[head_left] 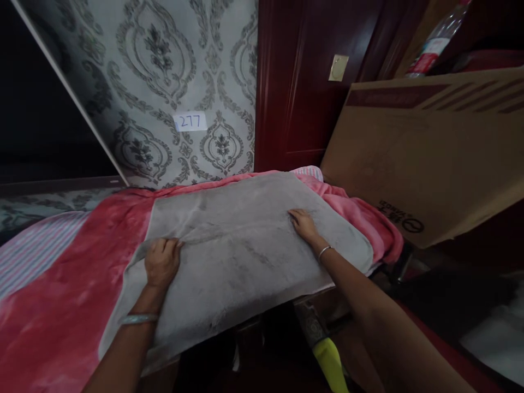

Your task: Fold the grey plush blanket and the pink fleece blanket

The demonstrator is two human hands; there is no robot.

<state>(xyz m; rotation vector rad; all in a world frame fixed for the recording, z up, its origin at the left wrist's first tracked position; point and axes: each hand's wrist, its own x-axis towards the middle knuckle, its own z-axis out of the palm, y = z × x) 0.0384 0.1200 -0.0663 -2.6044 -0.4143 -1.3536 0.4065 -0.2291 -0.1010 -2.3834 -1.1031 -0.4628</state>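
A wide grey cloth (229, 262), rounded at its corners and towel-like, lies spread over a table, with a few creases and darker smudges. My left hand (162, 261) has its fingers curled on the cloth near its left edge, where the fabric bunches into a fold. On the right half, my right hand (303, 224) pinches the cloth with thumb and fingers together. A faint crease runs between the two hands. Under the cloth lies a red-pink plush blanket (77, 262), showing on both sides and along the back.
A striped fabric (41, 245) shows at the far left. A dark screen (53, 109) stands at the back left before patterned wallpaper. At the right leans a large cardboard box (429, 153), with a plastic bottle (436, 46) behind its top edge. Something yellow-green (329, 363) is below the table.
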